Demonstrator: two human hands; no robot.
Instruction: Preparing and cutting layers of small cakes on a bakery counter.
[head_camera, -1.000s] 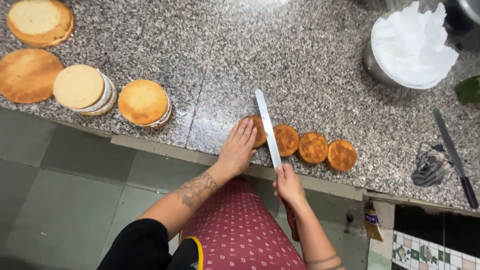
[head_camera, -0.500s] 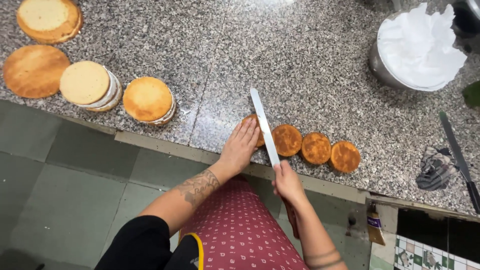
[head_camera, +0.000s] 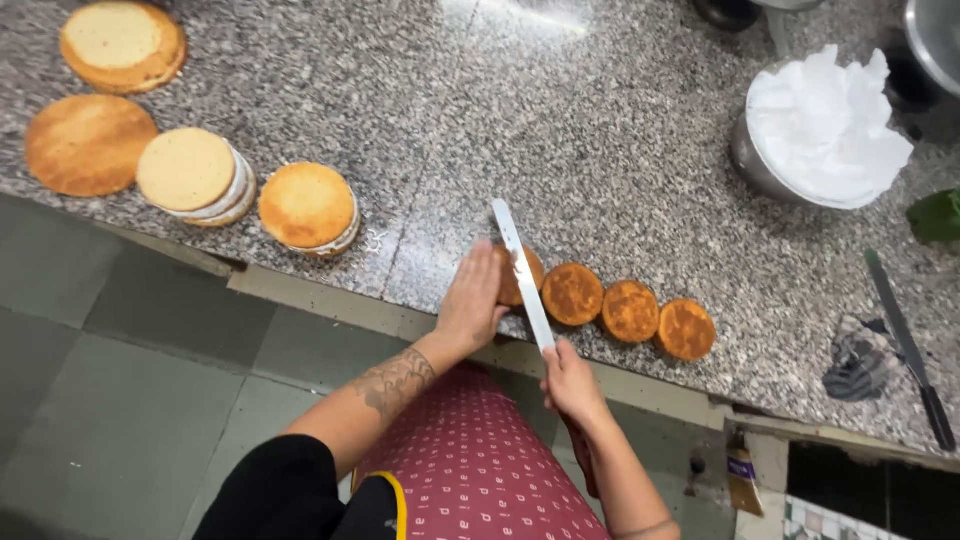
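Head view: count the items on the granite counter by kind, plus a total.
Small round cakes in the row by the left hand: 4, first one partly covered
Larger sponge rounds at upper left: 4
Long knives: 2, one in the right hand, one at the right edge
Bowl of white cream: 1
Dark cloth: 1
Total: 12

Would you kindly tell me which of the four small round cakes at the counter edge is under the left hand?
The leftmost small cake: the left hand rests on it; the other three lie uncovered.
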